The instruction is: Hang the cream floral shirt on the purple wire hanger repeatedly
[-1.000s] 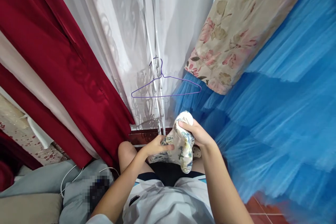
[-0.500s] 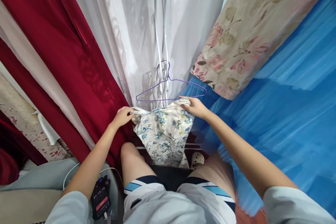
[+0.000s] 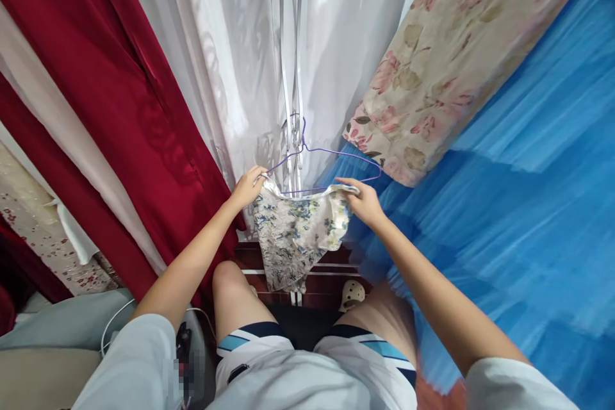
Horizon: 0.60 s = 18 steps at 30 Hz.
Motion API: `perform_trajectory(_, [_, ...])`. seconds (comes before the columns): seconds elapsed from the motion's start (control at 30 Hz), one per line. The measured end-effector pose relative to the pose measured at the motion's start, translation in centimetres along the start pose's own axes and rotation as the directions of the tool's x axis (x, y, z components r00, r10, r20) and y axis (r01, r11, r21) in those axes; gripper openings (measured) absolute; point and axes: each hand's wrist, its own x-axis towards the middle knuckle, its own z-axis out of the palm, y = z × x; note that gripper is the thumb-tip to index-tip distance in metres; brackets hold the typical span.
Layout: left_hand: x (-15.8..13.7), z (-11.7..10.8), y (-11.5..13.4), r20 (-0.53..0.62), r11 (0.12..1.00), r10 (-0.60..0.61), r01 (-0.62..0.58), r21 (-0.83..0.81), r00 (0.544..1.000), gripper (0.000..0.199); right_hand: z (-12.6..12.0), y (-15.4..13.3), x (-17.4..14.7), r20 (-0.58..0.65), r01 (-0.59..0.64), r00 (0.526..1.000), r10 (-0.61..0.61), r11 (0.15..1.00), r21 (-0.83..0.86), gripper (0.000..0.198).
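Note:
A floral garment (image 3: pixel 298 224), white with blue and yellow flowers, is stretched between my two hands in front of my knees. My left hand (image 3: pixel 250 186) is closed on its upper left corner, right by the left end of a purple wire hanger (image 3: pixel 336 152). With my right hand (image 3: pixel 364 200) I pinch the upper right corner, the thumb lying along the edge. The hanger hangs by its hook from white straps (image 3: pixel 291 70) just behind the garment. Its left end is hidden at my left hand and the garment's edge.
Red fabric (image 3: pixel 144 115) hangs on the left and white fabric (image 3: pixel 350 32) behind the hanger. On the right are a pink-flowered cloth (image 3: pixel 423 77) and blue tulle (image 3: pixel 519 218). A clog (image 3: pixel 353 293) is on the floor. A partly blurred phone and a white cable (image 3: pixel 106 327) lie at my left.
My left hand has moved up and right, bringing the garment's left corner to the hanger's left end. The garment's top edge is now drawn straighter. My right hand has shifted slightly right.

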Motion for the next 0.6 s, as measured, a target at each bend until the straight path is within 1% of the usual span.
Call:
perform_trajectory(0.07, [-0.8,0.5,0.3,-0.06,0.997,-0.047,0.043,-0.071,0.997,0.017,-1.8,0.4,-0.2,-0.175,0.017,0.984,-0.028,0.998,-0.062,0.054])
perform_trajectory(0.1, [-1.1,0.6,0.4,-0.088,0.994,-0.065,0.057,-0.098,0.994,0.017,-2.6,0.5,0.0,-0.217,0.019,0.975,-0.039,0.996,-0.092,0.058])
perform_trajectory(0.17, [-1.4,0.7,0.4,-0.114,0.994,-0.063,0.051,-0.099,0.992,0.016,-4.0,0.6,1.1,-0.218,0.027,0.974,-0.056,0.991,-0.133,0.06])
perform_trajectory(0.23, [-1.3,0.5,0.4,-0.101,0.999,-0.024,0.019,-0.047,0.995,0.016,-4.9,0.2,2.8,-0.161,0.054,0.984,-0.083,0.983,-0.176,0.053])
perform_trajectory(0.27, [-1.2,0.4,0.3,-0.095,1.0,-0.007,0.006,-0.019,0.995,0.016,-5.2,0.0,3.8,-0.119,0.069,0.988,-0.095,0.976,-0.204,0.045])
perform_trajectory(0.33, [-1.0,0.0,0.1,-0.099,1.0,0.008,-0.006,0.026,0.995,0.015,-5.7,-0.6,5.4,-0.035,0.078,0.995,-0.09,0.961,-0.266,0.022])
perform_trajectory(0.37, [-0.8,-0.2,-0.1,-0.112,0.999,0.009,-0.004,0.039,0.994,0.015,-6.0,-1.0,5.9,0.015,0.062,0.998,-0.061,0.958,-0.278,0.015])
perform_trajectory(0.43, [-0.7,-0.8,-0.5,-0.176,0.999,-0.009,0.016,0.037,0.984,0.014,-6.8,-1.7,6.3,0.129,-0.033,0.99,0.064,0.972,-0.231,0.022])
perform_trajectory(0.47, [-0.8,-1.1,-0.8,-0.229,0.999,-0.036,0.038,0.004,0.973,0.017,-7.5,-2.0,6.2,0.202,-0.11,0.968,0.145,0.978,-0.177,0.027])
perform_trajectory(0.5, [-0.9,-1.3,-1.2,-0.285,0.996,-0.08,0.067,-0.056,0.955,0.02,-8.2,-2.2,6.0,0.293,-0.2,0.929,0.226,0.973,-0.115,0.029])
perform_trajectory(0.53, [-1.0,-1.5,-1.6,-0.327,0.984,-0.146,0.102,-0.148,0.934,0.022,-9.1,-2.5,5.8,0.389,-0.297,0.873,0.294,0.953,-0.056,0.031])
perform_trajectory(0.57, [-1.3,-1.6,-2.1,-0.344,0.958,-0.223,0.14,-0.252,0.912,0.022,-9.9,-2.6,5.6,0.475,-0.382,0.811,0.341,0.924,-0.012,0.032])
perform_trajectory(0.6, [-1.6,-1.6,-2.6,-0.335,0.921,-0.296,0.174,-0.348,0.895,0.02,-10.6,-2.7,5.4,0.533,-0.439,0.764,0.364,0.898,0.015,0.032])
